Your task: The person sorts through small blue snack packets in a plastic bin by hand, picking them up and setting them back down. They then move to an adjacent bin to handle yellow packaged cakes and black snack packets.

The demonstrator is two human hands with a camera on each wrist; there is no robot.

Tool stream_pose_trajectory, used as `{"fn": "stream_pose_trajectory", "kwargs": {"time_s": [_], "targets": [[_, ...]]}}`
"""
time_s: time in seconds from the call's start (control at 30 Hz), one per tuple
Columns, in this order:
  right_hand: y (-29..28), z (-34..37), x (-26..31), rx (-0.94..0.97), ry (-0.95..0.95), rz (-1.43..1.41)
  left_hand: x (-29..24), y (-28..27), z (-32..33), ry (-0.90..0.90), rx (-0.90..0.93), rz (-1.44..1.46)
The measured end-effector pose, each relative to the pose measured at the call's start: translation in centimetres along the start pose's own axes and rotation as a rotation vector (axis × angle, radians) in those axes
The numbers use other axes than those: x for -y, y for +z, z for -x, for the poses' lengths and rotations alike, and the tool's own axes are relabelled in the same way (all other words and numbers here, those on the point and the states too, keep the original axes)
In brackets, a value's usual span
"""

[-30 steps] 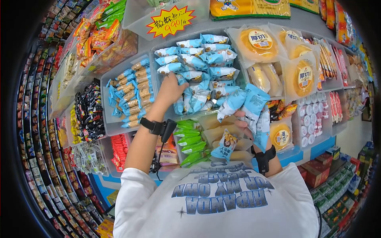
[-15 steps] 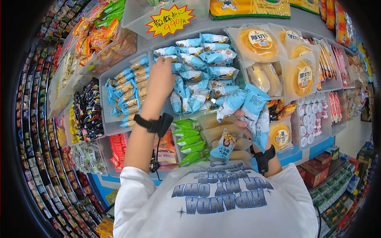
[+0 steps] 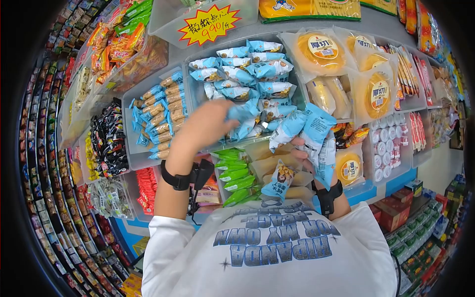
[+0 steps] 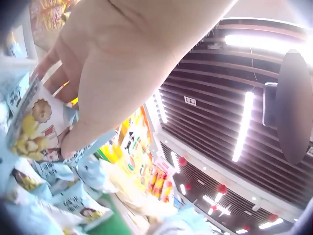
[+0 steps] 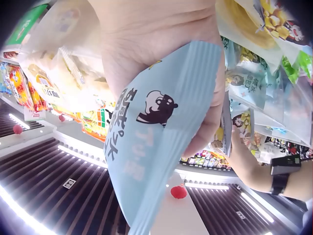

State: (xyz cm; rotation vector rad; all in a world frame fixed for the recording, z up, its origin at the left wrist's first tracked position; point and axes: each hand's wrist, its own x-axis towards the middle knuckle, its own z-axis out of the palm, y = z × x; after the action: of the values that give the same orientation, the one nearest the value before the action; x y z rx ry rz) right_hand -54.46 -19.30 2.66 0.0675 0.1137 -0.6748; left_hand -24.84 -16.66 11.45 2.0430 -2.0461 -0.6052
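My left hand, blurred in the head view, is over the front left of a clear bin of blue-and-white snack packets. Between thumb and fingers it pinches one snack packet, its printed front showing in the left wrist view. On the right, in front of the same bin, my right hand grips several blue snack packets in a bunch. One packet covers much of that palm in the right wrist view. Another blue packet lies lower, near the shirt front.
A bin of brown stick snacks adjoins on the left. Round packaged cakes are on the right, green packets in front. A yellow price sign hangs on a bin behind. Crowded shelves line the left.
My left hand first moved back and left over the packets, then came forward and right with a packet pinched in it. My right hand and its bunch have stayed in place.
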Motion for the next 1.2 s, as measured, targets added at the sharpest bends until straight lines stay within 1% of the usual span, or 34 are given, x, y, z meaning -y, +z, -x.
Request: {"fn": "stream_pose_trajectory", "kwargs": {"time_s": [0.07,0.1,0.13,0.2,0.23,0.3,0.33,0.4,0.43,0.47,0.5,0.53,0.57,0.63,0.67,0.7,0.73,0.8,0.83,0.9,0.93,1.0,1.03,1.1,1.13,1.2], "targets": [[0.3,-0.1,0.1,0.022,0.030,-0.006,0.6,1.7,0.4,0.212,0.189,0.187],[0.6,-0.1,-0.1,0.005,0.004,0.015,0.0,0.5,0.3,0.096,0.305,0.252],[0.7,0.0,-0.2,-0.014,-0.026,0.036,0.7,0.4,-0.4,0.100,0.309,0.253],[0.5,0.0,-0.2,-0.016,-0.028,0.039,2.9,0.5,-3.4,-0.001,0.061,0.083],[0.4,0.0,-0.2,-0.014,-0.023,0.043,4.2,1.7,-4.8,0.000,0.062,0.084],[0.7,0.0,-0.4,-0.029,-0.039,0.042,6.8,4.6,-7.1,0.152,-0.152,0.059],[0.9,0.0,-0.5,-0.045,-0.054,0.040,6.8,5.1,-7.5,0.153,-0.153,0.059],[0.8,0.0,-0.4,-0.042,-0.053,0.036,6.2,6.3,-8.7,0.138,-0.031,-0.202],[0.8,0.1,-0.4,-0.040,-0.050,0.033,5.9,6.5,-9.2,0.143,-0.027,-0.201],[0.2,0.1,-0.2,-0.043,-0.056,0.032,5.5,6.6,-9.7,0.062,0.057,-0.285],[-0.7,0.1,0.2,0.022,0.006,0.051,5.3,6.8,-10.0,-0.022,0.140,-0.369],[-1.1,0.1,0.4,0.090,0.070,0.071,5.8,7.6,-10.6,-0.021,0.141,-0.367],[-1.1,0.0,0.4,0.090,0.071,0.071,6.4,8.8,-11.1,-0.047,0.109,-0.422],[-0.8,-0.3,0.2,0.071,0.006,0.123,6.1,8.6,-11.1,-0.076,0.080,-0.481],[-0.7,-0.3,0.2,0.072,0.006,0.121,6.2,8.3,-11.2,-0.048,0.155,-0.407],[-0.7,-0.2,0.3,0.111,0.049,0.085,5.7,7.7,-11.0,-0.020,0.229,-0.331],[-0.8,-0.2,0.4,0.151,0.093,0.049,5.2,7.2,-10.7,-0.022,0.230,-0.334],[-0.9,-0.2,0.4,0.136,0.074,0.060,4.4,6.7,-9.8,-0.008,0.184,-0.227],[-1.0,-0.2,0.3,0.117,0.053,0.072,4.7,6.8,-9.6,-0.011,0.185,-0.230],[-0.3,-0.4,0.1,0.103,0.031,0.077,5.6,7.0,-9.0,0.048,0.105,-0.027],[-0.1,-0.4,0.1,0.087,0.006,0.084,6.1,6.7,-8.7,0.045,0.105,-0.028],[-0.6,-0.2,0.2,0.069,0.036,0.061,7.0,5.7,-7.8,0.037,-0.075,0.249],[-0.8,-0.1,0.2,0.050,0.064,0.041,6.3,4.6,-7.2,0.037,-0.073,0.247],[-0.7,0.0,0.0,0.038,0.045,0.041,5.0,2.8,-6.0,-0.252,0.072,-0.148],[-0.5,0.0,-0.1,0.027,0.031,0.044,5.0,3.2,-5.7,-0.254,0.072,-0.145],[-0.3,-0.1,-0.3,0.029,0.022,0.040,5.5,4.4,-5.2,-0.349,0.119,-0.193]]}}
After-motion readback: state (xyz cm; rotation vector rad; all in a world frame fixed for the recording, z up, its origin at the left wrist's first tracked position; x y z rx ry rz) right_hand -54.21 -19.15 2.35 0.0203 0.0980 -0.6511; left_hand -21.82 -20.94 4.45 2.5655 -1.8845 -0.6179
